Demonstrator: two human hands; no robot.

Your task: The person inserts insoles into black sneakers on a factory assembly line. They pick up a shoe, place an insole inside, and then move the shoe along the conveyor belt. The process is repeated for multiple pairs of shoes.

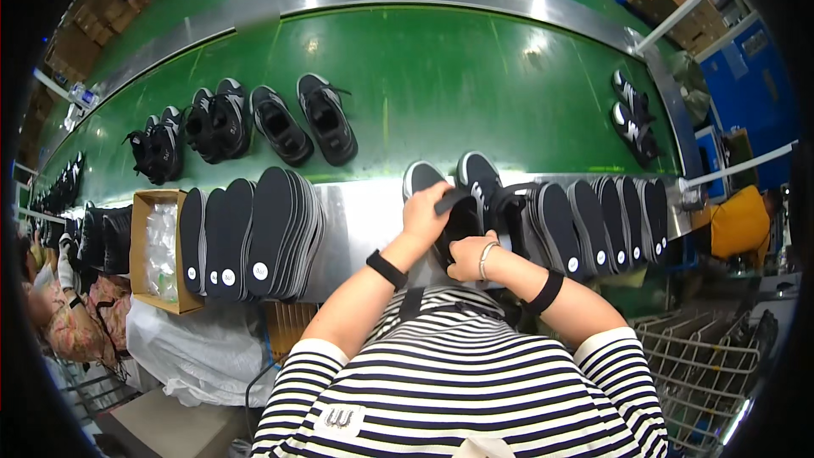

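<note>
A black sneaker with a pale toe edge rests on the metal ledge in front of me, its toe pointing away. My left hand is closed on a black flap at the shoe's opening; whether it is the tongue or an insole, I cannot tell. At the heel, my right hand grips the collar of the same sneaker, with fingers curled and partly hidden. Just right of it stands a second black sneaker, close against the first. Stacked black insoles lie to the right of this pair.
More insole stacks line the ledge to the left, beside a cardboard box of clear plastic pieces. Several black sneakers stand on the green belt; another pair is at the far right. A co-worker sits at left.
</note>
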